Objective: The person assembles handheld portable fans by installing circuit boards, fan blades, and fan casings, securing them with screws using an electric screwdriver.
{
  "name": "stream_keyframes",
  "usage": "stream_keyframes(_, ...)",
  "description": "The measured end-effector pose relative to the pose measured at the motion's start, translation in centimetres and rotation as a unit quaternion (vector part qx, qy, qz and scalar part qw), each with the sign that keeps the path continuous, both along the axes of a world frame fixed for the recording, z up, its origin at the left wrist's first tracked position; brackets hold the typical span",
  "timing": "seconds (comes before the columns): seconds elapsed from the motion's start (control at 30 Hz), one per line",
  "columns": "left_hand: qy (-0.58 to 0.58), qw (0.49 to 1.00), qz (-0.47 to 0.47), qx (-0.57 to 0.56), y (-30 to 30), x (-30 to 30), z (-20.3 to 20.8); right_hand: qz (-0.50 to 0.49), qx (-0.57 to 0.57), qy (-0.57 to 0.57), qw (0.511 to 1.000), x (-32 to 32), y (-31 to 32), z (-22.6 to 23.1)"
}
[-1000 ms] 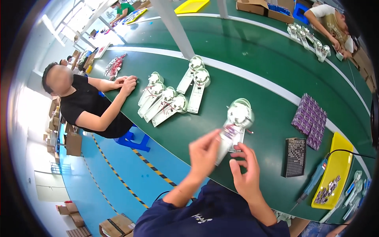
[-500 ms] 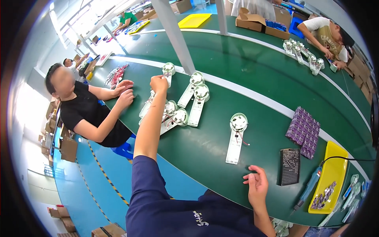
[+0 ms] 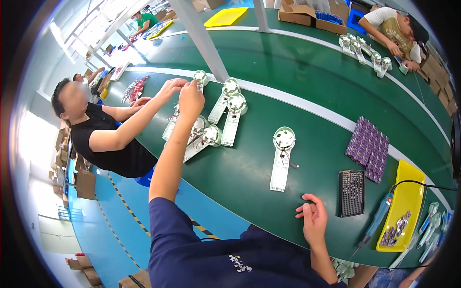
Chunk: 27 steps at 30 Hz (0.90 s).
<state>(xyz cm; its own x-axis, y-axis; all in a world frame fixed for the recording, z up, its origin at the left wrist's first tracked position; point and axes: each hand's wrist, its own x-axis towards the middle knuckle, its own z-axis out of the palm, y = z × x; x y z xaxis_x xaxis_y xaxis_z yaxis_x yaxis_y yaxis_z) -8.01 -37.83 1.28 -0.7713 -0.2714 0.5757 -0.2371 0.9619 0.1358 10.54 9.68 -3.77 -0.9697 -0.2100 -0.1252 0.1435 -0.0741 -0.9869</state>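
My left hand (image 3: 191,100) is stretched far out to the left, fingers curled in at the handle of a pale green fan casing (image 3: 200,77) with a round white fan head. Its fingertips are partly hidden. A co-worker's hand (image 3: 174,87) meets mine at the same spot. My right hand (image 3: 313,217) hovers near the table's front edge, fingers loosely apart, holding nothing. In front of it lies a single fan casing (image 3: 281,163), its round head pointing away and a thin red wire sticking out at the side. More fan casings (image 3: 232,122) lie grouped beside my left forearm.
To the right are purple blocks (image 3: 367,146), a black grid tray (image 3: 351,193), a blue electric screwdriver (image 3: 377,221) and a yellow tray (image 3: 403,182) with small metallic parts. A grey post (image 3: 204,43) rises beyond the casings. Co-workers sit left and far right.
The co-worker on the left has reached a hand across to my left hand at the fan casing. My view has shifted slightly; my right hand stays open near the edge.
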Motion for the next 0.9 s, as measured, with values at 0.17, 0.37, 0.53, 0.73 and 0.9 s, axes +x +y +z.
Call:
stream_keyframes(0.17, -0.241, 0.923, -0.22, 0.206, 3.3, 2.2, 2.3, 0.018, 0.006, -0.014, 1.0, -0.5, -0.3, 0.4)
stream_keyframes(0.37, -0.168, 0.922, -0.237, 0.255, 5.4, 3.6, 2.1, 0.077, 0.028, 0.001, 0.997, -1.2, -3.8, 4.6)
stream_keyframes(0.53, -0.221, 0.898, -0.315, 0.212, 7.2, 3.5, 1.5, 0.2, -0.025, -0.052, 0.978, -1.0, -6.2, 4.1)
stream_keyframes(0.73, -0.125, 0.935, -0.278, 0.182, 10.2, 5.5, 1.3, 0.116, 0.025, 0.045, 0.992, -3.1, -9.9, 4.2)
stream_keyframes(0.9, 0.029, 0.911, -0.255, 0.324, 15.4, 9.9, 1.3, 0.143, 0.073, -0.04, 0.986, -5.5, -13.2, 5.2)
